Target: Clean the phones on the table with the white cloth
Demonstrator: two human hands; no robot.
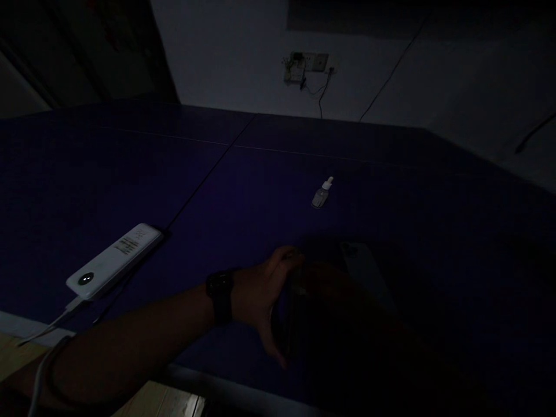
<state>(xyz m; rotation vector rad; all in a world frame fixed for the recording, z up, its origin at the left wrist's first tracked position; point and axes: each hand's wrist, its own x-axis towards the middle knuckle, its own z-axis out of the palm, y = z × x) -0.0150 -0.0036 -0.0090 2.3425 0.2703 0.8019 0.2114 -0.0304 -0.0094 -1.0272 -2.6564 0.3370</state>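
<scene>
My left hand (269, 289), with a dark watch on its wrist, curves its fingers and thumb round the edge of a dark, flat-sided object (296, 313). Deep shadow hides what kind of object it is. From the lower right comes my right arm, and my right hand (324, 278) reaches the far side of the same object; its fingers are lost in the dark. Partly behind that arm lies a pale smartphone (362, 263), camera side up. Farther off, a small dropper bottle (320, 198) with a white cap lies on the blue-purple surface (252, 202).
On the left lies a white power bank (115, 260) with a lit round display and a white cable (52, 327) plugged in. Wall sockets (304, 66) with plugs and hanging wires are at the back. A wooden piece (160, 402) shows below the front edge.
</scene>
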